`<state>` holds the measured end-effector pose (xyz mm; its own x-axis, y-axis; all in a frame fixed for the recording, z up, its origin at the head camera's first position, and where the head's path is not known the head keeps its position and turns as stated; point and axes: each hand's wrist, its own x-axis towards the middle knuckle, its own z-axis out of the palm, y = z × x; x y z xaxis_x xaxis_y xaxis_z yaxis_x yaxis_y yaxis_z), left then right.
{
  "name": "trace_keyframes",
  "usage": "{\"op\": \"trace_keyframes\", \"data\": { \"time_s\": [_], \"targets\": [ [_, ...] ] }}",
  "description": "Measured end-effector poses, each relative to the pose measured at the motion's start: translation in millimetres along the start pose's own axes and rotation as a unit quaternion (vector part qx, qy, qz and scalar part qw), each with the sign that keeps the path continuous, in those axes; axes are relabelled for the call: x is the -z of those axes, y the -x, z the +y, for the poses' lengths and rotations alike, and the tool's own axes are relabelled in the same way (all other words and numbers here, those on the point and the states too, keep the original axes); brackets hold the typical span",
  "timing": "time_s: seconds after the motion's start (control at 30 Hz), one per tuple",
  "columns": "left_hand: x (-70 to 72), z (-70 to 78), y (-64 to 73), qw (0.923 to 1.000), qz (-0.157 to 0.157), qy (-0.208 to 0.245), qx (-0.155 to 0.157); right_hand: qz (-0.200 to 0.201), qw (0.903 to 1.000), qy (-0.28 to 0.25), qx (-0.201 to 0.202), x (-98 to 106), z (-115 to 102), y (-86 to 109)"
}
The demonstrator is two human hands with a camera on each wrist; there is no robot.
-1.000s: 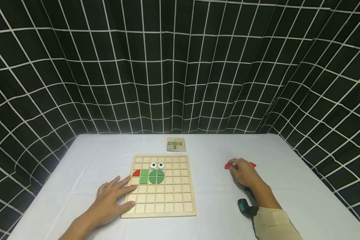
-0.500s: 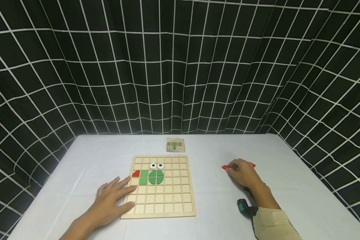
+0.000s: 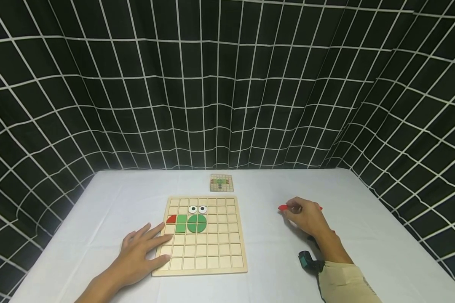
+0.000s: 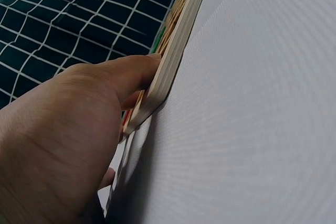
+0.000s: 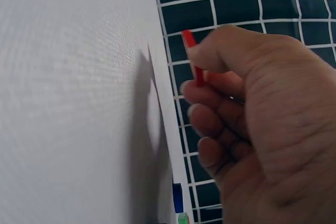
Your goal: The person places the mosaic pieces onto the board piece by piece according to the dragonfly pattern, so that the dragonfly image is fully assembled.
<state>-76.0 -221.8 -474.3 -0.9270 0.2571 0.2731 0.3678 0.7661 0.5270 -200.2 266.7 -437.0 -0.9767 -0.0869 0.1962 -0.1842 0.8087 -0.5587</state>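
Note:
My right hand (image 3: 306, 215) pinches a small red wooden piece (image 3: 282, 208) between thumb and index finger, over the right part of the table. In the right wrist view the red piece (image 5: 188, 39) is seen on edge, raised off the white cloth. The far tip of another red piece (image 3: 320, 206) shows behind that hand. On the left, my left hand (image 3: 142, 250) rests spread on the left edge of a wooden grid board (image 3: 199, 272). The board carries a red quarter-circle (image 3: 171, 219), green squares (image 3: 181, 224), a green circle of quarter pieces (image 3: 197, 223) and two eye discs (image 3: 193, 209).
A small picture card (image 3: 221, 183) lies behind the board, showing a coloured figure on a grid. Blue (image 5: 178, 198) and green (image 5: 182, 218) bits show low in the right wrist view. A black grid-patterned curtain (image 3: 227, 105) encloses the white table (image 3: 265, 256).
The red piece in my right hand has shifted a little left and come up slightly, and its angle has changed. My left hand has stayed on the board.

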Motion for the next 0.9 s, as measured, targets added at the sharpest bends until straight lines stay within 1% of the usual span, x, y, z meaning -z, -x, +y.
{"op": "trace_keyframes", "data": {
  "time_s": [0.13,0.27,0.4,0.63,0.8,0.9],
  "targets": [
    [-1.0,0.1,0.4,1.0000,-0.003,0.002,0.004,0.017,0.9992,-0.014,0.033,2,-8,1.8],
    [-2.2,0.0,0.4,0.9999,-0.008,0.001,0.007,0.044,0.9944,-0.022,0.094,7,-19,2.7],
    [0.1,0.8,-0.1,0.9999,-0.007,-0.001,0.010,0.071,0.9856,-0.034,0.149,11,-37,2.1],
    [1.1,1.6,0.2,0.9999,-0.008,0.000,0.010,0.112,0.9696,-0.045,0.213,20,-74,7.9],
    [1.1,0.8,-0.2,0.9999,-0.007,-0.001,0.007,0.127,0.9544,-0.060,0.263,22,-101,12.4],
    [0.7,0.1,0.1,0.9999,-0.008,-0.002,0.008,0.126,0.9477,-0.069,0.285,19,-117,13.7]
  ]
}}
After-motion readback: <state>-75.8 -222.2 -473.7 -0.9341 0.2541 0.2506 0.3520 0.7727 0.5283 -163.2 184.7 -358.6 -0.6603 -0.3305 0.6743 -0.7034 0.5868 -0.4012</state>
